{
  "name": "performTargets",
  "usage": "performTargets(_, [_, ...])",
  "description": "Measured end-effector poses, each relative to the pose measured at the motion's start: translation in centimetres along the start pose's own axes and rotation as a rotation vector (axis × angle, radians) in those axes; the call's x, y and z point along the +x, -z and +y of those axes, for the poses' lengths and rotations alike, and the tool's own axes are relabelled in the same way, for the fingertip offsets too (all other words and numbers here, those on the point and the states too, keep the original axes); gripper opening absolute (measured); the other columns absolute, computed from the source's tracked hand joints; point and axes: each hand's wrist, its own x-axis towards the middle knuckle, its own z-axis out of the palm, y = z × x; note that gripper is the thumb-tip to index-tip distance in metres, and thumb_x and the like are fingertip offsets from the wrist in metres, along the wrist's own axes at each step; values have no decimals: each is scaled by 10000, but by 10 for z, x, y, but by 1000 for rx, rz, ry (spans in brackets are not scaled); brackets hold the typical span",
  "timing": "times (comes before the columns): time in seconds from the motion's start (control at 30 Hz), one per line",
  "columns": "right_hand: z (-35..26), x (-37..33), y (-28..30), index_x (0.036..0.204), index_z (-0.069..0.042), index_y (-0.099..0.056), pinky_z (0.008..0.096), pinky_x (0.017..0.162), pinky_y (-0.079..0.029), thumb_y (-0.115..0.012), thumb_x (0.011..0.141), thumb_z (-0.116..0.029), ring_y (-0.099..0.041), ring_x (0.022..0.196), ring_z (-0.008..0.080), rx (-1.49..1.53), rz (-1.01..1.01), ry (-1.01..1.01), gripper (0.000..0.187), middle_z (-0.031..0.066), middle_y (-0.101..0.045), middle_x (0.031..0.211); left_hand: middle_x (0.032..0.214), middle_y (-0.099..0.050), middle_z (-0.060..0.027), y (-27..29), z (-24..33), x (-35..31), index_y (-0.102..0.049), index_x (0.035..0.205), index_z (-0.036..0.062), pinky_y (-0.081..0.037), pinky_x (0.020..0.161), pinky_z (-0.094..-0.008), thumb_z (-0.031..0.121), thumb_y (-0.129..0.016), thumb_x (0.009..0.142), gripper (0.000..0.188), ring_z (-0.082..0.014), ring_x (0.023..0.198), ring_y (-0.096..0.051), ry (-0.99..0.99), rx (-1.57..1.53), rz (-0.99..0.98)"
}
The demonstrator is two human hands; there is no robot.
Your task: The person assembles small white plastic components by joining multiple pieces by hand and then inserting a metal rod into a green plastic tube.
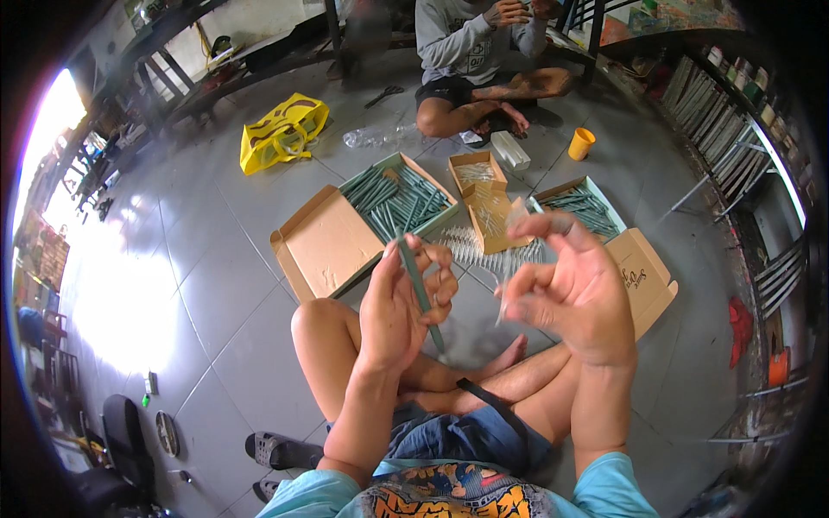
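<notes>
My left hand [387, 315] is raised above my crossed legs, its fingers closed round a slim dark green pen [416, 283] that slants down to the right. Beside it, my right hand [580, 298] is up with thumb and fingers bent together. Something thin and pale shows at its fingertips, too blurred to name. Beyond the left hand, an open cardboard box [315, 246] holds many green pens [393, 203]. Past the right hand, another open box [643, 281] holds similar green pieces [580, 211]. Between them lies a pile of thin silvery pieces [484, 250].
Two small cardboard trays [465, 203] with small pale parts stand between the boxes. Farther off are a yellow bag [281, 134], a yellow cup [581, 144], white bars [510, 150] and a seated person [475, 73]. Sandals [281, 451] lie at my left; a rack [734, 129] lines the right.
</notes>
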Motion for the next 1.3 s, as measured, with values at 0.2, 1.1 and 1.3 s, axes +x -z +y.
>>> performTargets(0.2, [13, -13, -16, 1249, 40, -472, 265, 743, -556, -721, 856, 10, -652, 842, 150, 156, -11, -206, 466, 105, -520, 1163, 1007, -564, -63, -3, -3, 1, -524, 1098, 66, -429, 656, -258, 292, -443, 1060, 243, -140, 816, -514, -31, 115, -63])
performTargets(1.1, [39, -5, -26, 993, 11, -638, 225, 514, -508, -704, 916, -117, -576, 529, 67, 123, 176, -190, 164, 43, -639, 856, 1286, -588, -166, 6, -27, 13, -455, 1378, -79, -526, 932, -378, 392, -546, 1000, 610, -256, 1108, -617, 139, -130, -183])
performTargets(1.3, [42, -2, -25, 947, -31, -650, 241, 495, -516, -735, 899, -168, -535, 484, 46, 137, 221, -281, 168, 8, -632, 755, 1333, -568, -167, 11, -32, 16, -476, 1362, -74, -510, 966, -397, 378, -562, 994, 590, -269, 1118, -613, 123, -116, -195])
